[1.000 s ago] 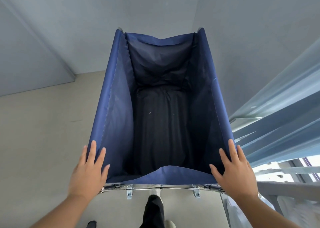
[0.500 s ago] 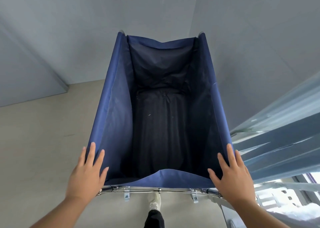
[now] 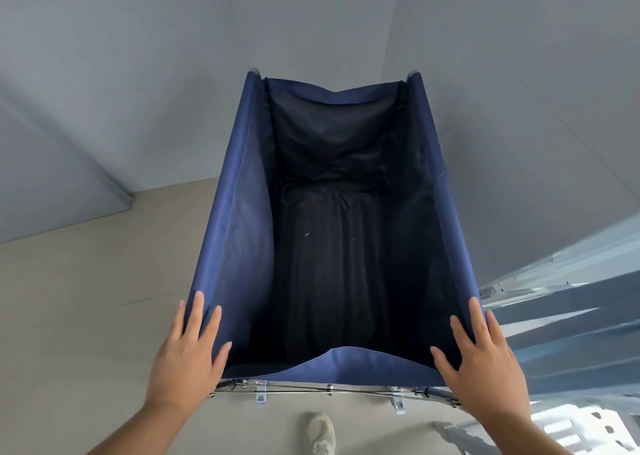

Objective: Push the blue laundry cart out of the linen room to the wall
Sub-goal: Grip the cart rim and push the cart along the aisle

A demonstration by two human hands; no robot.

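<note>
While the blue cart (image 3: pixel 239 247) has rolled closer to the grey wall (image 3: pixel 311 22), a pale shoe (image 3: pixel 322 432) has stepped forward. Left hand (image 3: pixel 185 361) and right hand (image 3: pixel 485 364) stay flat, fingers spread, on its near corners. No writing shows.

Cart fabric (image 3: pixel 239 233): blue, plain, under my palms.
Cart interior (image 3: pixel 332 264): near-black, faint lengthwise folds.
Cart frame (image 3: pixel 329 390): silver metal.
Floor (image 3: pixel 86 299): beige, unpatterned.
Walls (image 3: pixel 173 56): pale grey, plain.
My shoe (image 3: pixel 322 432): off-white.
Shelving at my right (image 3: pixel 571 316): grey-blue bands.
</note>
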